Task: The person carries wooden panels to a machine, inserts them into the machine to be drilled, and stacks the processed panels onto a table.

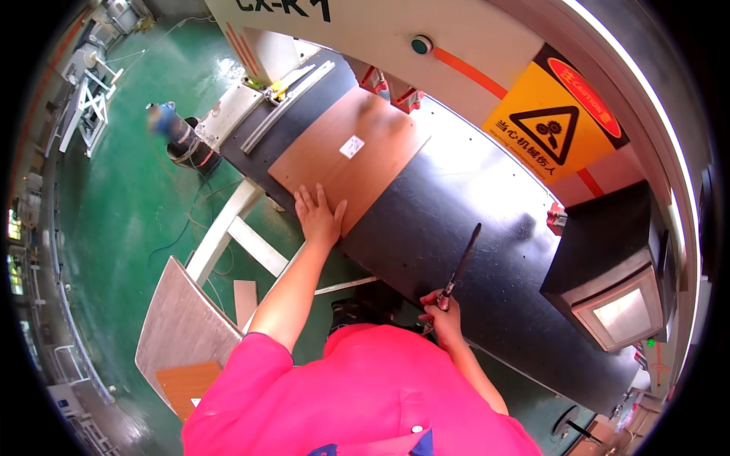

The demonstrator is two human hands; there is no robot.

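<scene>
A brown wood-grain panel with a small white label lies flat on the dark machine table. On the panel's near left corner my left hand rests flat, its fingers spread. My right hand, at the table's near edge, is wrapped round the handle of what looks like an air blow gun. Its long, thin dark nozzle points up and away over the table. Part of the handle is hidden by my fingers.
A white machine body with a green button and a yellow warning sign overhangs the table's far side. At right hangs a black box-shaped unit. Other boards stand at lower left, beside a white frame. A dark bucket is on the green floor.
</scene>
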